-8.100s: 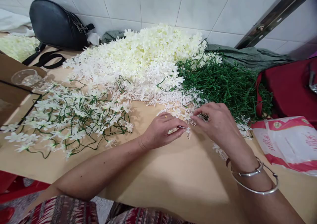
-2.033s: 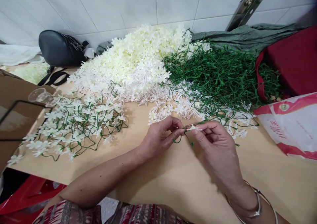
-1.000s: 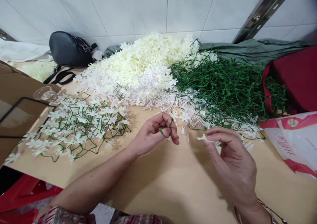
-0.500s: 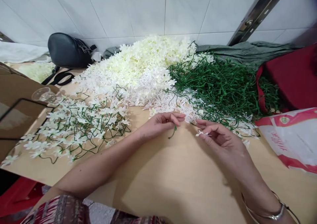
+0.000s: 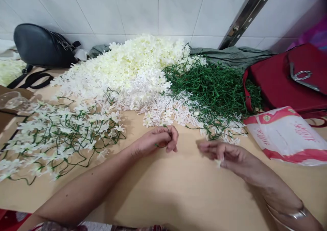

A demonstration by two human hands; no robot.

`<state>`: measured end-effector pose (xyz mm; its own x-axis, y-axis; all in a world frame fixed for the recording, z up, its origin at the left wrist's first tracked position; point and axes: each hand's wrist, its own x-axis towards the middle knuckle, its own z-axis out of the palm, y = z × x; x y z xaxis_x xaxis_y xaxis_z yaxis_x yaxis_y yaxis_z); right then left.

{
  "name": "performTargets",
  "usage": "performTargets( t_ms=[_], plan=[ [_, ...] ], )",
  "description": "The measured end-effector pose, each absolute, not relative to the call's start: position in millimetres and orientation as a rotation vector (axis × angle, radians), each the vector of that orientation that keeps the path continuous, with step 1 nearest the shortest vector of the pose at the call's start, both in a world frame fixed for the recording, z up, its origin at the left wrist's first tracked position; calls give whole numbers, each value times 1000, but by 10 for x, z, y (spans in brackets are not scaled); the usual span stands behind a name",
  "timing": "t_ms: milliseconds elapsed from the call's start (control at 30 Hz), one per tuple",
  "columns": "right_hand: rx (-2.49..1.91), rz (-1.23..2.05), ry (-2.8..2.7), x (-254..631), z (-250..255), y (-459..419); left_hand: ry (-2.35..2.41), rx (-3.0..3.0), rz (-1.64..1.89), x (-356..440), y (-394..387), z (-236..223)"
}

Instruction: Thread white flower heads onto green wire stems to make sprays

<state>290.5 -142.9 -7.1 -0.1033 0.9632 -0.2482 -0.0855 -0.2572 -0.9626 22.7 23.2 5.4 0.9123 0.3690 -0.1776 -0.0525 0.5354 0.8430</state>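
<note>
My left hand (image 5: 156,139) is closed, fingers curled round a thin green plastic stem (image 5: 157,145) that shows only in short bits. To its right, my right hand (image 5: 238,159) pinches a small white artificial flower piece (image 5: 218,162), blurred by motion, between thumb and finger. The two hands are apart, just above the bare wood-coloured table (image 5: 178,190). Behind them lie a heap of cream-white flower heads (image 5: 138,61), loose white stamen pieces (image 5: 178,110) and a tangle of green stems (image 5: 209,84). White flowers on green stems (image 5: 63,132) are spread out at the left.
A black bag (image 5: 42,47) stands at the back left, near a clear plastic cup (image 5: 12,100). On the right are a dark red bag (image 5: 278,74) and a white and red plastic packet (image 5: 288,135). A tiled wall (image 5: 138,10) closes off the back.
The view has turned to the right. My hands have moved farther apart and nearer to me. My left fingers have curled in, covering more of the stem.
</note>
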Motion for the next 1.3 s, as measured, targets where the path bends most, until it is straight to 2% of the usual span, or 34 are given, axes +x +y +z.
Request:
performTargets(
  t_ms=[100, 233, 400, 1000, 1300],
  plan=[
    [-1337, 1215, -939, 2882, -120, -1118, 454, 905, 476, 285, 193, 71],
    [-1430, 991, -928, 2759, -88, -844, 505, 1061, 512, 304, 108, 132],
    [-1471, 1018, -966, 2559, 8, -920, 536, 1320, 321, 277, 96, 161],
    [-1354, 1163, -894, 2365, -3, -989, 641, 1577, 428, 344, -20, 185],
    [-1390, 1120, -932, 2316, 106, -987, 574, 1843, 417, 364, -18, 176]
  ],
)
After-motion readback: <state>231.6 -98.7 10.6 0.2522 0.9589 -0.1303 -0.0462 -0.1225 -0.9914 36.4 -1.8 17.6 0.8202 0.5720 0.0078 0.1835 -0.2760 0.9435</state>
